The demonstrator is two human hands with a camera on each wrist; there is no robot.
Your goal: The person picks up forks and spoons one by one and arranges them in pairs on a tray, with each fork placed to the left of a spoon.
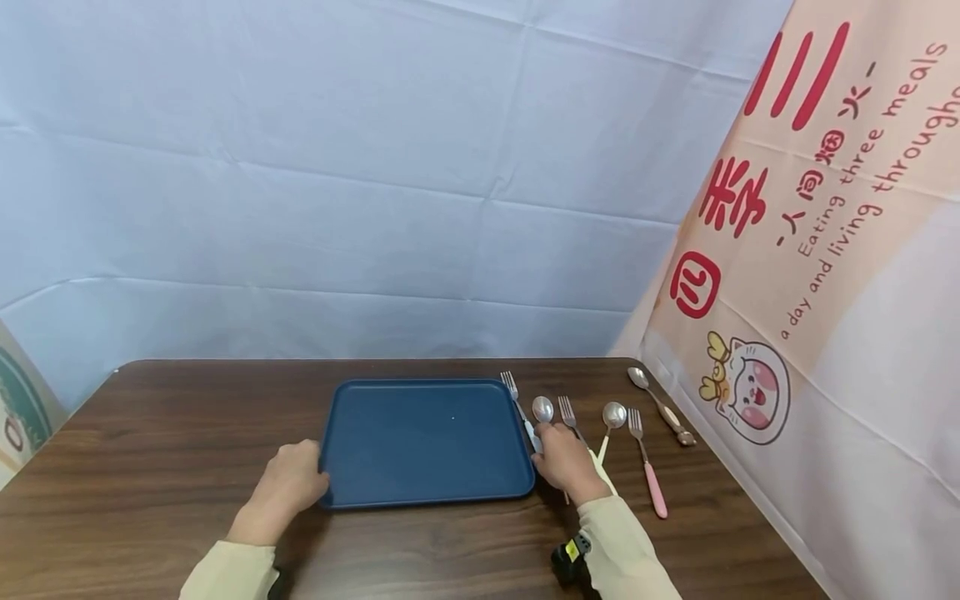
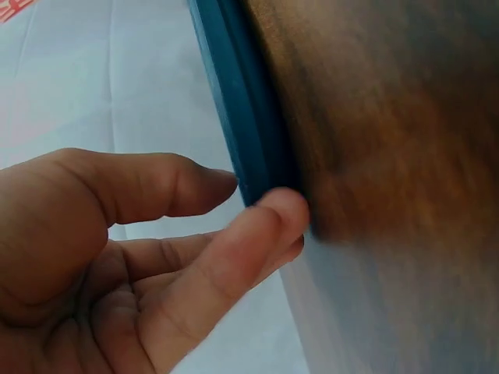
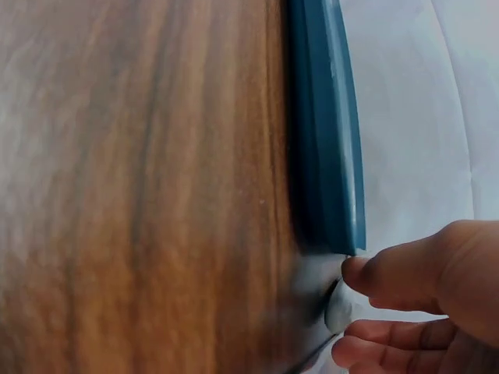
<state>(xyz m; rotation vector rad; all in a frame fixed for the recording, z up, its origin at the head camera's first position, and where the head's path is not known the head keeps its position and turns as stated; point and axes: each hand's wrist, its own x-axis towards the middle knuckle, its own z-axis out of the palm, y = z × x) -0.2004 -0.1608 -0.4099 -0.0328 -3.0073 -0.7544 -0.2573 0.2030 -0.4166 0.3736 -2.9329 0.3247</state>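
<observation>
A blue rectangular tray (image 1: 427,442) lies flat on the dark wooden table. At its left edge, my left hand (image 1: 288,475) pinches the rim (image 2: 253,117), with the thumb on one side and a fingertip on the other. My right hand (image 1: 566,458) is by the tray's right edge. Its thumb touches the rim (image 3: 335,140) near the corner, while the other fingers stay apart from it. Under and around that hand lie a fork with a pale blue handle (image 1: 527,425), a spoon (image 1: 543,408) and another fork (image 1: 567,410); their handles are partly hidden.
Farther right lie a cream-handled spoon (image 1: 614,415), a pink-handled fork (image 1: 655,490) and a spoon with a decorated handle end (image 1: 663,408). A white cloth (image 1: 337,208) hangs behind the table, and a printed cloth (image 1: 825,292) hangs along its right side.
</observation>
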